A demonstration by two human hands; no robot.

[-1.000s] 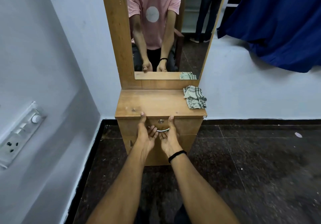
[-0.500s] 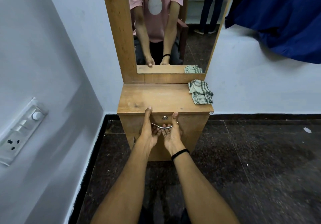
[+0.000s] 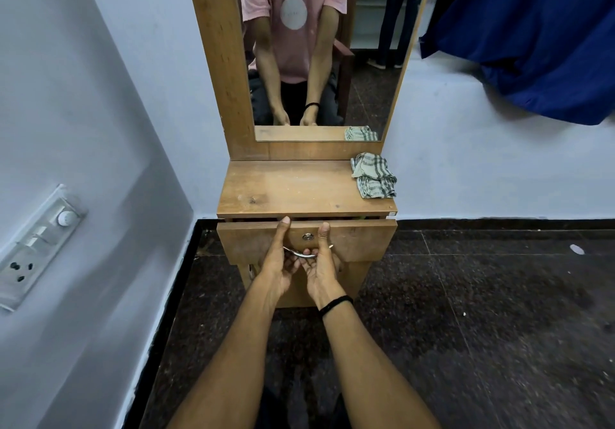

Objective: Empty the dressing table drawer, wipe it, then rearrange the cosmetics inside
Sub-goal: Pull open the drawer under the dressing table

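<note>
Left hand (image 3: 281,262), right hand (image 3: 321,269) — fingers of both curled round curved silver metal handle (image 3: 304,255) of brown wooden drawer (image 3: 359,242), slightly ajar. Grey-checked folded cloth (image 3: 374,180) on desk (image 3: 293,189) — right rear.

Two hands (image 3: 281,267) (image 3: 321,270), one drawer (image 3: 359,242), one cloth (image 3: 374,180), one mirror (image 3: 366,89).

L hand (image 3: 280,264), R hand (image 3: 322,270), fingers curled

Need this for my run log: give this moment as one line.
drawer: ajar | left hand: grips handle | right hand: grips handle | cloth: on tabletop, untouched
</note>
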